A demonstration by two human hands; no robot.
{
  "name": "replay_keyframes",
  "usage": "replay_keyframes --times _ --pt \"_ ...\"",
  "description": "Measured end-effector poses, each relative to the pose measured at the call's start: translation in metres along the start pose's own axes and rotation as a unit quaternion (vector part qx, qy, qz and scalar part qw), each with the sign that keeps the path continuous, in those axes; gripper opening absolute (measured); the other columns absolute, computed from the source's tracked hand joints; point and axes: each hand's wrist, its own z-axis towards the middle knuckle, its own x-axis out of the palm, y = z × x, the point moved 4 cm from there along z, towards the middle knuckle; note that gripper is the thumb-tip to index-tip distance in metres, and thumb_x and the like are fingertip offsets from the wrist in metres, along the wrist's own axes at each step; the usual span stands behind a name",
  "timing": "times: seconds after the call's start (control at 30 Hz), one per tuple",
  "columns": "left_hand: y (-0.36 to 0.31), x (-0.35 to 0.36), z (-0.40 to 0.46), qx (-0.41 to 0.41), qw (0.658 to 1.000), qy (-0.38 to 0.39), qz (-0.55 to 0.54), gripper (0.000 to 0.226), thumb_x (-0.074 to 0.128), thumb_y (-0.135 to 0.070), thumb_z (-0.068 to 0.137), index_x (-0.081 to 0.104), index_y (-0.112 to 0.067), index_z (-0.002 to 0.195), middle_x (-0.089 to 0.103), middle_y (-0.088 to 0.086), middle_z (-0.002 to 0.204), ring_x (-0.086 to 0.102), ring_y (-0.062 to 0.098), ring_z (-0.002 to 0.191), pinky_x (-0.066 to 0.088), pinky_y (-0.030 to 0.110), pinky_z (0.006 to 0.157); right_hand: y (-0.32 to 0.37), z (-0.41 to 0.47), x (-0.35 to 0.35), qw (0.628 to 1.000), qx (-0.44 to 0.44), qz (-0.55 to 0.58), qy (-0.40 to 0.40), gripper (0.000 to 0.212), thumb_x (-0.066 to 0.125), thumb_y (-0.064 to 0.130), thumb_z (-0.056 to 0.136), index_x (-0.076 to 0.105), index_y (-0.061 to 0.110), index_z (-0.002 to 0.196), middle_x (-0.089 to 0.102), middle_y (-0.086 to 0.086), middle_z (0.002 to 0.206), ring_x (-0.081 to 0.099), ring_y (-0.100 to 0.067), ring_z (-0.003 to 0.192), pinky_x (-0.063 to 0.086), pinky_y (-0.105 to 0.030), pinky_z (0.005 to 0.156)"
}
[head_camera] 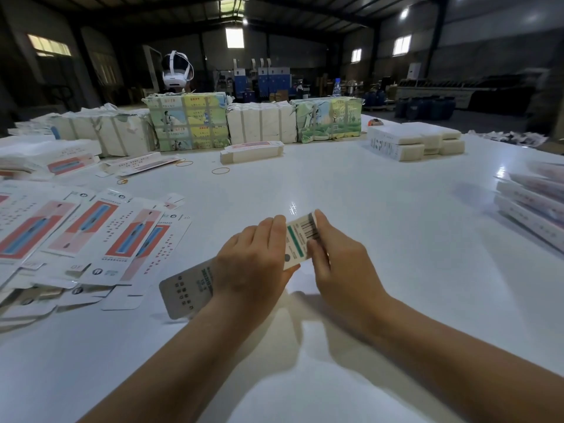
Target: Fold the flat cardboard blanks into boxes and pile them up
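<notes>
Both hands hold one long cardboard box blank (297,244) just above the white table (381,224) at mid-frame. My left hand (253,264) is curled round its middle, and the grey printed end (186,288) sticks out to the lower left. My right hand (341,261) pinches the far end, which shows a barcode and a green stripe. Flat blanks (100,236) with red and blue print lie fanned out on the left. Folded boxes (531,203) are piled at the right edge.
Wrapped bundles (189,120) line the far side of the table, with a stack of blanks (251,151) and white stacks (415,140) in front. Rubber bands (220,170) lie loose. A headset (177,68) and a water bottle (336,87) stand behind.
</notes>
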Motion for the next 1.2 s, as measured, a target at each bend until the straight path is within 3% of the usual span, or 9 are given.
replay_keyframes --times 0.1,0.17,0.27,0.37,0.43,0.8,0.97,1.1,1.2 --pt "0.001 0.000 0.000 0.000 1.000 -0.023 0.013 0.061 0.089 -0.037 0.054 0.069 0.001 0.098 0.071 0.011 0.087 0.067 0.024 0.066 0.052 0.027 0.052 0.002 -0.001 0.000 0.998 0.015 0.056 -0.010 0.039 0.044 0.014 0.099 0.046 0.009 0.138 0.055 0.009 0.094 0.049 0.001 0.078 0.035 0.002 0.067" --pt "0.002 0.000 -0.001 -0.005 1.000 -0.029 0.001 0.061 0.090 -0.034 0.053 0.069 0.001 0.099 0.070 0.012 0.087 0.067 0.025 0.067 0.053 0.028 0.054 -0.002 0.002 -0.003 0.980 0.080 0.179 -0.010 0.028 0.045 0.021 0.100 0.064 0.017 0.119 0.065 0.008 0.084 0.057 0.000 0.073 0.044 -0.008 0.065" --pt "0.005 -0.002 -0.001 -0.010 0.999 -0.040 -0.015 0.059 0.089 -0.031 0.054 0.068 0.000 0.099 0.070 0.012 0.087 0.067 0.027 0.069 0.053 0.029 0.056 -0.010 0.008 -0.005 0.924 0.153 0.352 0.007 0.030 0.050 0.024 0.098 0.076 0.033 0.085 0.073 0.003 0.083 0.068 -0.011 0.085 0.055 -0.021 0.074" --pt "0.005 -0.003 -0.001 -0.009 0.999 -0.049 -0.022 0.054 0.088 -0.029 0.057 0.068 -0.001 0.099 0.069 0.011 0.085 0.066 0.027 0.067 0.052 0.029 0.055 -0.010 0.009 -0.007 0.896 0.172 0.410 -0.003 0.026 0.060 0.013 0.091 0.075 0.035 0.089 0.075 0.004 0.090 0.069 -0.011 0.091 0.054 -0.019 0.076" --pt "0.005 -0.003 0.000 -0.006 0.998 -0.053 -0.029 0.052 0.087 -0.027 0.058 0.067 -0.001 0.098 0.068 0.012 0.084 0.065 0.027 0.066 0.052 0.029 0.055 -0.011 0.010 -0.008 0.895 0.178 0.408 -0.022 0.023 0.062 0.013 0.090 0.073 0.033 0.095 0.075 0.003 0.091 0.070 -0.012 0.089 0.053 -0.018 0.074" --pt "0.003 -0.001 0.000 0.018 0.999 -0.044 -0.008 0.058 0.089 -0.027 0.054 0.067 0.000 0.100 0.070 0.013 0.091 0.066 0.028 0.070 0.054 0.029 0.057 -0.005 0.009 -0.013 0.920 0.125 0.371 -0.028 0.039 0.054 0.022 0.096 0.073 0.048 0.076 0.074 0.006 0.084 0.070 -0.011 0.086 0.056 -0.023 0.075" --pt "0.005 -0.002 0.000 0.019 0.999 -0.035 -0.008 0.061 0.090 -0.028 0.053 0.067 0.000 0.102 0.070 0.014 0.092 0.067 0.028 0.070 0.053 0.029 0.057 -0.013 0.010 -0.012 0.920 0.141 0.365 -0.007 0.028 0.054 0.016 0.095 0.071 0.038 0.094 0.075 0.005 0.088 0.070 -0.011 0.087 0.055 -0.020 0.075" --pt "0.004 -0.005 0.001 0.008 1.000 -0.027 -0.004 0.061 0.090 -0.030 0.054 0.067 0.000 0.102 0.070 0.013 0.090 0.066 0.028 0.068 0.052 0.027 0.054 -0.002 0.004 -0.014 0.972 0.064 0.224 -0.008 0.029 0.043 0.017 0.100 0.068 0.031 0.105 0.066 0.021 0.084 0.064 0.002 0.085 0.054 -0.016 0.069" --pt "0.003 -0.007 0.003 -0.003 1.000 -0.017 0.002 0.064 0.091 -0.033 0.052 0.067 0.000 0.102 0.069 0.012 0.089 0.065 0.027 0.067 0.050 0.027 0.052 0.004 0.001 -0.012 0.985 0.026 0.170 0.001 0.033 0.035 0.015 0.095 0.061 0.016 0.115 0.063 0.014 0.085 0.059 0.003 0.081 0.043 -0.007 0.061"
